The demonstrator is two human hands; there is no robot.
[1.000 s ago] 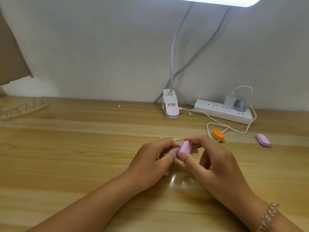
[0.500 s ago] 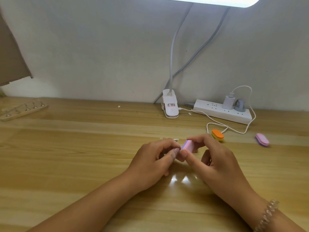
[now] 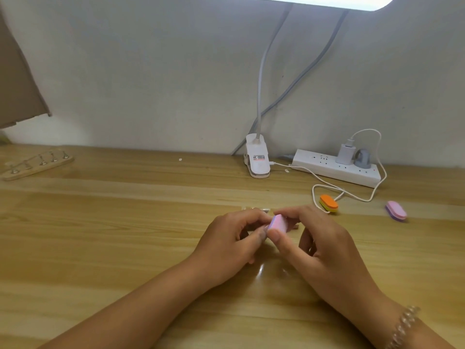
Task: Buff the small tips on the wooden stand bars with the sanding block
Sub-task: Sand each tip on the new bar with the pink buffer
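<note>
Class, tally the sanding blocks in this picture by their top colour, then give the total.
Pink: 2 (held block pinched in the right hand; loose pink block on the table)
Orange: 1 (orange block)
Total: 3

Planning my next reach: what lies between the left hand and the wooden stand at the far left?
Nothing: the head view shows only bare table between the left hand and the wooden stand.
</note>
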